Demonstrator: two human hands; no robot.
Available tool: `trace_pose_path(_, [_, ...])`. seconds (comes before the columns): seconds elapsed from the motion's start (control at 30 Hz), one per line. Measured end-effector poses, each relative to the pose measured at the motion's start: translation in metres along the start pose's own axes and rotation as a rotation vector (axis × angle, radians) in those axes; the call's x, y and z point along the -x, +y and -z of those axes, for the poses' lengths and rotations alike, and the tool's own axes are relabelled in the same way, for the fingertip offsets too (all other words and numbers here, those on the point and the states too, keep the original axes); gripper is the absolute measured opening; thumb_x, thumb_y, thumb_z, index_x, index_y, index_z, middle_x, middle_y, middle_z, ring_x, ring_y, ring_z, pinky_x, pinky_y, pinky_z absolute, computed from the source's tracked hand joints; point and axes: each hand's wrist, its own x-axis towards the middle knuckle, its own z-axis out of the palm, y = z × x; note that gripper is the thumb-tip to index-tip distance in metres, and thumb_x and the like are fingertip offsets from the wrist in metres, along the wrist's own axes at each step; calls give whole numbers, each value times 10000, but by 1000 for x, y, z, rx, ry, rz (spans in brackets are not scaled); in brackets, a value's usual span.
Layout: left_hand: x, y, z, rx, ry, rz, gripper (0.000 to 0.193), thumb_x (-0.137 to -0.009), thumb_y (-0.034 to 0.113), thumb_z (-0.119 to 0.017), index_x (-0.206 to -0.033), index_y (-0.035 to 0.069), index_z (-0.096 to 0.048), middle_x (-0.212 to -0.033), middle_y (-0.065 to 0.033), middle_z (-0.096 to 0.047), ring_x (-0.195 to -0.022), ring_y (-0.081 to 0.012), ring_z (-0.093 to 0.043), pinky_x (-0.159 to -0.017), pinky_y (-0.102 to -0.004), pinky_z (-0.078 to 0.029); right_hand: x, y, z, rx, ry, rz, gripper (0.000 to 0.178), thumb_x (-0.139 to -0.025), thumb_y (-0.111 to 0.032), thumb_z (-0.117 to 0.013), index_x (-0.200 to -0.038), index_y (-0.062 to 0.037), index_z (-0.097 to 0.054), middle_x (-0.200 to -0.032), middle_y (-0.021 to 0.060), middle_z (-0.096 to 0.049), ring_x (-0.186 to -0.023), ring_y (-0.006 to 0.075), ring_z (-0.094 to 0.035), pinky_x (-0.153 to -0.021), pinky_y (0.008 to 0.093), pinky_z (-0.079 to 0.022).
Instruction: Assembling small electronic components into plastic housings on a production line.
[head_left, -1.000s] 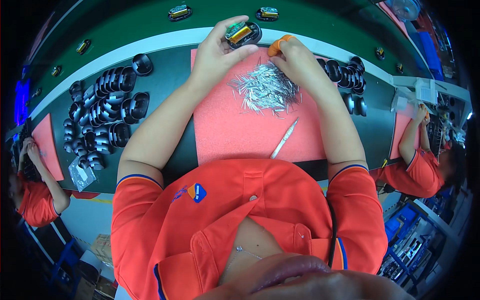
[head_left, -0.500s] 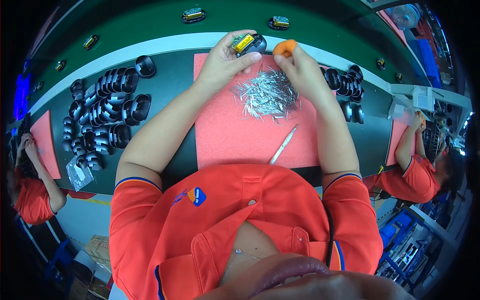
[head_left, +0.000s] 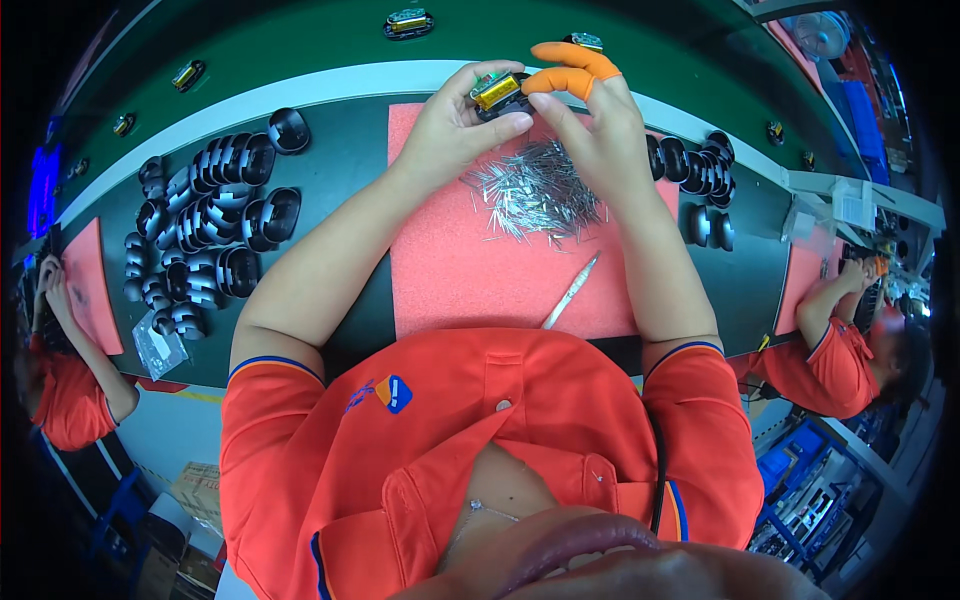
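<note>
My left hand [head_left: 455,118] is closed around a black rounded housing with a yellow battery [head_left: 496,93] and a green circuit board showing, above the far edge of the pink mat. My right hand [head_left: 605,125] wears orange covers on two fingers. Its index fingertip touches the housing's right end, the thumb close below, while another covered finger stretches out above. No object shows between these fingers. Beneath my hands lies a heap of thin metal pins [head_left: 535,195] on the pink foam mat [head_left: 440,290]. A pale pen-shaped tool [head_left: 573,290] rests nearer to me.
Rows of black curved shells [head_left: 215,215] stand left of the mat, more shells [head_left: 690,170] at the right. Beyond a white rail, a green belt [head_left: 300,45] carries several battery assemblies [head_left: 409,24]. A plastic bag [head_left: 160,350] lies left. Co-workers [head_left: 840,350] sit on both sides.
My right hand has moved up and left onto the housing, its covered fingers going from curled to stretched. The housing has tilted slightly in my left hand. Assemblies on the belt have shifted right.
</note>
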Motion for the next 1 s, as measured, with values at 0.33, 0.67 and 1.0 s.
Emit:
trace_pose_path(0.33, [0,0,1,22,-14,26,534,-818,83,-703,-1292,56,-459,-1104,-23,-551,-897,-50,-546,-679,-169,-475,1,0,4,120,-42,107,190,-837,-158,-665,-990,-46,-662,-1094,100,-633,-1007,251,-562,-901,343,-434])
trace_pose_path(0.67, [1,6,4,12,-25,95,527,-814,100,-714,-1278,57,-466,-1061,-28,-568,-837,-63,-562,-675,-192,-491,9,-1,-12,-4,165,1,198,-791,-125,-701,-983,-78,-709,-1103,69,-635,-980,220,-576,-880,319,-447])
trace_pose_path(1.0, [2,3,2,29,-1,68,565,-817,103,-706,-1309,57,-433,-988,-16,-561,-675,-46,-526,-587,-182,-452,3,5,-8,61,105,160,217,-786,-52,-681,-1001,-59,-706,-1081,69,-653,-963,219,-600,-843,299,-473])
